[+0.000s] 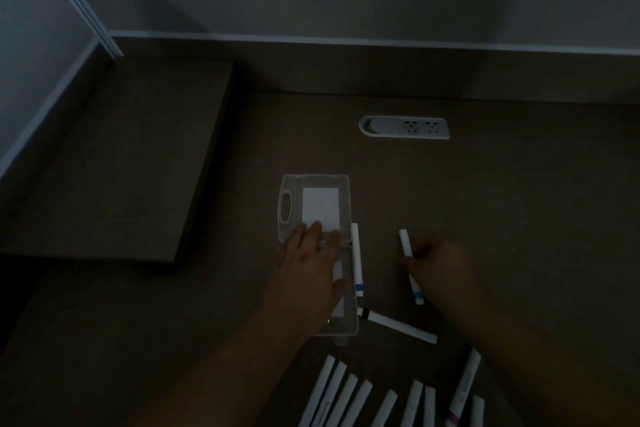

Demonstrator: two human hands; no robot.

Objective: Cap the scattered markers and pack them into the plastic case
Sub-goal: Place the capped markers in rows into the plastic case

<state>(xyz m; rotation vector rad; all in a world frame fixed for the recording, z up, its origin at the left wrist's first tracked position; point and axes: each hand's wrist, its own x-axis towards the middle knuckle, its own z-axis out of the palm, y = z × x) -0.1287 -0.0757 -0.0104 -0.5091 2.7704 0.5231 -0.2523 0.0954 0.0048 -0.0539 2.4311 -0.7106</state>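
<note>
A clear plastic case (343, 184) lies open on the brown desk, its lid half with a white label toward the far side. My left hand (310, 270) rests flat on the case over the hinge, fingers spread. A white marker shows under this hand inside the near half (337, 308). My right hand (440, 270) grips a white marker with a light-blue band (406, 246), held just above the desk to the case's right. Another white marker with a blue band (357, 260) lies along the case's right edge. A marker with a black tip (398, 324) lies slanted below it.
Several white markers (346, 399) lie in a row at the near edge, one with a purple band (462, 392) at the right. A white socket strip (404, 127) is set into the desk farther back. A raised desk block (121, 166) stands at the left, the wall behind.
</note>
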